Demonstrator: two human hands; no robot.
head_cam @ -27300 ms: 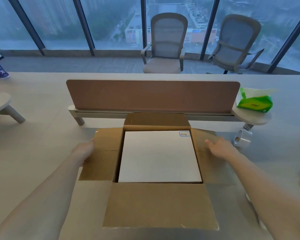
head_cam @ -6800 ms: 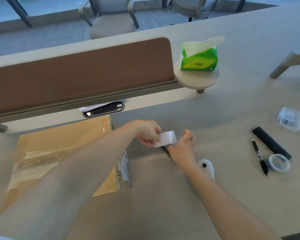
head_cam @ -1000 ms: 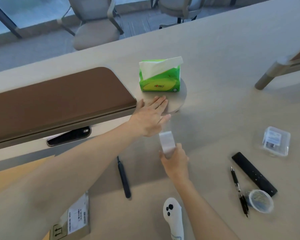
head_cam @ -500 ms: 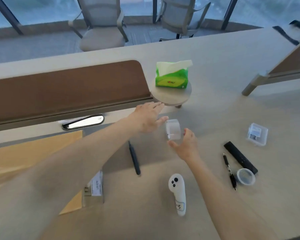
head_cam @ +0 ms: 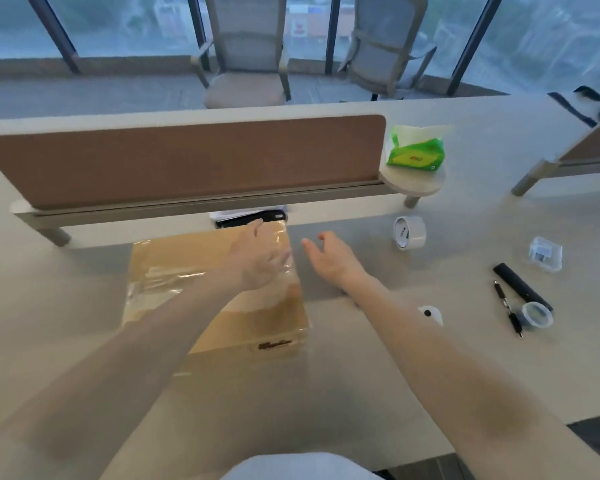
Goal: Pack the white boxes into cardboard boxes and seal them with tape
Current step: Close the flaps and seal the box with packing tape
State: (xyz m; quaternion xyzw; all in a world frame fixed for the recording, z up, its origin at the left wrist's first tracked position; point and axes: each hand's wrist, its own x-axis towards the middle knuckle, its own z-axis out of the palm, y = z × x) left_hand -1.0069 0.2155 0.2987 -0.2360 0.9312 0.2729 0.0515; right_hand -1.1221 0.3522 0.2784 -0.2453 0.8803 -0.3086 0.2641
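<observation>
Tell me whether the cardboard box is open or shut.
Shut. The cardboard box has its flaps lying flat, with clear tape glinting across the top.

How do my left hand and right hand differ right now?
The left hand is over the right edge of the taped cardboard box; the right hand is off the box, over the table. The right hand is nearer the tape roll than the left. Both have relaxed fingers and hold nothing.

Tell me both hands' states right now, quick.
Left hand: open, over the taped cardboard box, holding nothing.
Right hand: open, empty, beside the box.
</observation>
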